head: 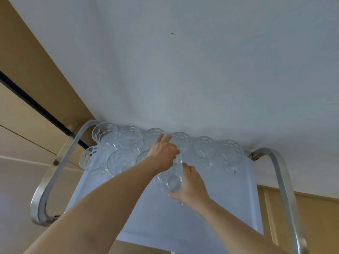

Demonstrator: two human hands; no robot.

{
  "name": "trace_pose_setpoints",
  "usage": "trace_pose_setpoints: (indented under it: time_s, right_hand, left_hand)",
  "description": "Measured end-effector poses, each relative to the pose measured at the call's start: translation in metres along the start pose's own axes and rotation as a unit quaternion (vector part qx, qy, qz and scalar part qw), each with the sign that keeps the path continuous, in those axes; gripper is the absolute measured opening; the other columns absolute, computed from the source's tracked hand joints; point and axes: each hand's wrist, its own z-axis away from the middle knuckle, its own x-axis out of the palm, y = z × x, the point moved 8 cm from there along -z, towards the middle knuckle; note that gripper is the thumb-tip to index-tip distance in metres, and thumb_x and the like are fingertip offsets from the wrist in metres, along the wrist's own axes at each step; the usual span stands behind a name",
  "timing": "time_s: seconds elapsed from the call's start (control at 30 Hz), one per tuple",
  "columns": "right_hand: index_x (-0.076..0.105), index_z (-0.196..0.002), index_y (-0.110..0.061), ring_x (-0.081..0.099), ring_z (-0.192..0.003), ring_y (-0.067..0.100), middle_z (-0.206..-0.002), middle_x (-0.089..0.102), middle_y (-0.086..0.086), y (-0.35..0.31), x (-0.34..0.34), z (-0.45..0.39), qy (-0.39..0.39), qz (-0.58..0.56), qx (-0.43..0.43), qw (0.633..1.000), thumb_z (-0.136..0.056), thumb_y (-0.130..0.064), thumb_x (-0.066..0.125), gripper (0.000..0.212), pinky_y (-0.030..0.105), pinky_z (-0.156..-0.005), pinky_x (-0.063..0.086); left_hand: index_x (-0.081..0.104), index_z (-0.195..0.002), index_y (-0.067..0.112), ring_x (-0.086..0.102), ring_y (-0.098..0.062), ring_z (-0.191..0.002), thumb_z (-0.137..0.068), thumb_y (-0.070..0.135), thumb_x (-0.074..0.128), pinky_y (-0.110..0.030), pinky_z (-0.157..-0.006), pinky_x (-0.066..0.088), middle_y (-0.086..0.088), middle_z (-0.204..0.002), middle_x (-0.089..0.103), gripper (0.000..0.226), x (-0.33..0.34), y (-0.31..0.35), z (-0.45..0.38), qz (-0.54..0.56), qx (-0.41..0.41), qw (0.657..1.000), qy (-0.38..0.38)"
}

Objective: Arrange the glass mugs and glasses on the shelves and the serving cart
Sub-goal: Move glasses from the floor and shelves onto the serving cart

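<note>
Several clear patterned glass mugs (205, 146) stand in two rows at the far end of the serving cart's white top (211, 213), against the wall. My left hand (163, 153) reaches among them, its fingers curled round a mug in the back row (182, 140). My right hand (190, 187) grips another glass mug (173, 180) from the side, just in front of the rows; whether it touches the cart top I cannot tell.
Curved chrome handles rise at the cart's left (55, 173) and right (282, 180) ends. A white wall (183, 70) stands directly behind the mugs. Beige wooden panels (27, 61) run along the left, and a wooden floor (311, 217) shows at right.
</note>
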Motion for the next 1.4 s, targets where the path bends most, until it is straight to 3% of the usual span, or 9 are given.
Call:
trace_pose_setpoints:
  time_s: [0.1, 0.23, 0.43, 0.7, 0.83, 0.93, 1.07, 1.17, 1.4]
  right_hand:
    - [0.021, -0.155, -0.018, 0.044, -0.127, 0.021, -0.139, 0.040, -0.001, 0.002, 0.000, -0.001, 0.003, -0.015, -0.007, 1.000, -0.063, -0.046, 0.085, 0.116, 0.027, -0.100, 0.041]
    - [0.020, -0.156, -0.018, 0.042, -0.133, 0.023, -0.146, 0.039, 0.000, 0.006, 0.001, 0.000, 0.015, -0.033, -0.007, 0.999, -0.065, -0.045, 0.086, 0.116, 0.029, -0.105, 0.037]
    - [0.021, -0.156, -0.017, 0.043, -0.131, 0.021, -0.145, 0.042, -0.001, 0.006, 0.001, 0.001, 0.031, -0.044, -0.021, 0.998, -0.068, -0.046, 0.084, 0.112, 0.026, -0.103, 0.036]
    - [0.024, -0.156, -0.015, 0.043, -0.133, 0.020, -0.145, 0.043, 0.000, 0.003, -0.003, -0.006, 0.046, -0.081, -0.031, 0.995, -0.070, -0.040, 0.085, 0.108, 0.025, -0.106, 0.035]
    - [0.026, -0.155, -0.022, 0.049, -0.121, 0.016, -0.138, 0.037, -0.003, 0.001, -0.008, -0.009, 0.064, -0.117, -0.042, 0.990, -0.067, -0.036, 0.088, 0.109, 0.019, -0.096, 0.037]
    - [0.028, -0.154, -0.019, 0.052, -0.118, 0.019, -0.138, 0.030, -0.002, 0.004, -0.009, -0.012, 0.065, -0.123, -0.043, 0.989, -0.067, -0.030, 0.090, 0.107, 0.015, -0.090, 0.036]
    - [0.031, -0.152, -0.017, 0.048, -0.128, 0.018, -0.148, 0.031, -0.001, 0.003, -0.013, -0.018, 0.065, -0.122, -0.050, 0.989, -0.067, -0.026, 0.091, 0.104, 0.018, -0.096, 0.038]
    - [0.033, -0.151, -0.018, 0.049, -0.128, 0.019, -0.148, 0.036, -0.002, 0.001, -0.017, -0.017, 0.075, -0.096, -0.066, 0.990, -0.066, -0.029, 0.091, 0.104, 0.019, -0.095, 0.038]
    - [0.027, -0.155, -0.026, 0.030, -0.143, 0.021, -0.155, 0.032, -0.005, -0.008, -0.040, -0.002, 0.078, -0.031, -0.070, 0.994, -0.072, -0.046, 0.085, 0.103, 0.032, -0.109, 0.034]
  left_hand:
    - [0.071, -0.122, 0.035, 0.032, -0.021, -0.143, -0.098, 0.033, 0.059, -0.047, -0.124, -0.002, 0.006, -0.118, 0.072, 0.027, -0.005, -0.001, -0.009, -0.026, -0.015, 1.000, 0.004]
    - [0.072, -0.121, 0.037, 0.043, -0.018, -0.126, -0.096, 0.036, 0.060, -0.040, -0.117, 0.016, 0.006, -0.106, 0.072, 0.028, -0.009, -0.001, -0.014, -0.039, -0.008, 0.999, 0.017]
    - [0.073, -0.118, 0.035, 0.048, -0.015, -0.112, -0.098, 0.034, 0.054, -0.028, -0.104, 0.026, 0.010, -0.096, 0.073, 0.028, -0.012, 0.004, -0.012, -0.044, 0.013, 0.998, 0.032]
    - [0.075, -0.101, 0.029, 0.060, -0.018, -0.098, -0.100, 0.037, 0.051, -0.029, -0.099, 0.034, 0.007, -0.085, 0.071, 0.025, -0.009, 0.012, -0.018, -0.024, -0.007, 0.999, 0.035]
    - [0.077, -0.104, 0.028, 0.065, -0.017, -0.099, -0.093, 0.043, 0.066, -0.030, -0.102, 0.043, 0.007, -0.095, 0.075, 0.021, -0.009, -0.001, -0.024, 0.096, -0.068, 0.993, 0.023]
    - [0.078, -0.103, 0.026, 0.066, -0.015, -0.100, -0.088, 0.034, 0.075, -0.028, -0.092, 0.052, 0.006, -0.097, 0.076, 0.017, -0.010, -0.014, -0.024, 0.207, -0.122, 0.970, 0.030]
    - [0.076, -0.108, 0.025, 0.065, -0.011, -0.103, -0.091, 0.017, 0.066, -0.018, -0.087, 0.045, 0.010, -0.099, 0.076, 0.021, -0.013, -0.014, -0.018, 0.214, -0.112, 0.970, 0.019]
    - [0.075, -0.113, 0.024, 0.067, -0.008, -0.101, -0.089, 0.012, 0.066, -0.021, -0.093, 0.049, 0.008, -0.105, 0.076, 0.028, -0.014, -0.016, -0.010, 0.257, -0.122, 0.959, 0.021]
    - [0.061, -0.135, 0.024, 0.051, -0.017, -0.132, -0.091, 0.033, 0.070, -0.035, -0.110, 0.042, 0.004, -0.138, 0.061, 0.046, -0.035, -0.013, 0.026, 0.236, -0.114, 0.964, 0.053]
